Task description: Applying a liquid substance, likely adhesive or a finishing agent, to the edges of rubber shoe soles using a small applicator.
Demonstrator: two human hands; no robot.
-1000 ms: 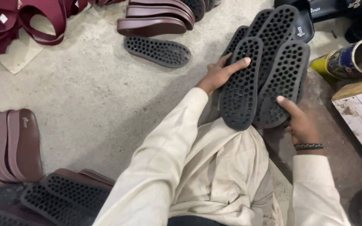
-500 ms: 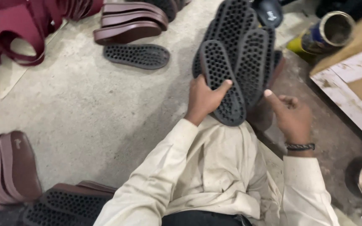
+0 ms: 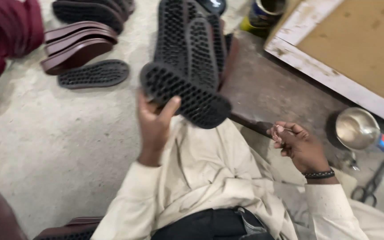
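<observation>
head view, looking down over my lap: my left hand (image 3: 154, 122) grips a black rubber sole (image 3: 185, 89) by its near end, thumb pressed up against the studded face, fingers wrapped behind it. the sole is lifted clear of the floor, lying crosswise and tilted, just above my cream tunic (image 3: 205, 178). it is an elongated oval with rounded ends, matte black, covered all over in a tight grid of small raised studs with dark pits between them. right behind it, touching or nearly so, a stack of similar black soles (image 3: 190, 38) stands more upright, leaning on a dark worn board (image 3: 272, 89).

my right hand (image 3: 296, 144) is curled loosely near my right knee, fingertips pinched together on something thin; i cannot tell what it is. a dark beaded bracelet (image 3: 320, 174) sits on that wrist.

on the concrete floor (image 3: 45, 142) to the left, one more studded black sole (image 3: 94, 74) lies flat, just beside a row of maroon soles (image 3: 76, 44) set on edge. to the right are a round steel bowl (image 3: 356, 129), a pair of scissors (image 3: 372, 184) and a pale wooden panel (image 3: 352, 40).
</observation>
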